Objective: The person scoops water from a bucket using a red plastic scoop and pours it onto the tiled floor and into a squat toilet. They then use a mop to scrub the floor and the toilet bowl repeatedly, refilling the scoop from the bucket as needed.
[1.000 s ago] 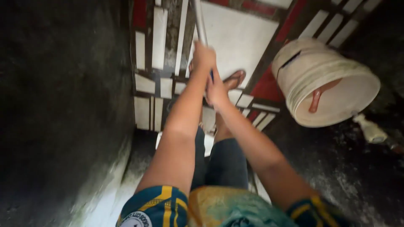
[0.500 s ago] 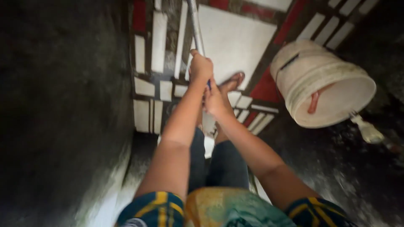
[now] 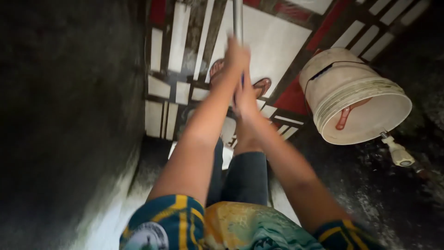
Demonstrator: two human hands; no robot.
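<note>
The person stands over a tiled floor with white, red and dark shapes on it. Both hands are wrapped tight around a long grey pole. The left hand grips the pole higher up, and the right hand grips it just below, so the two hands nearly touch. The pole runs straight away from the person, toward the far edge of the floor, and its end is out of sight. Two feet in sandals stand on the tiles, just under the hands. A big cream bucket sits near the right edge of the floor, close to a dark wall. A reddish scoop lies inside it. A small white tap sticks out just beside the bucket's rim. Another dark wall runs along the left edge.
</note>
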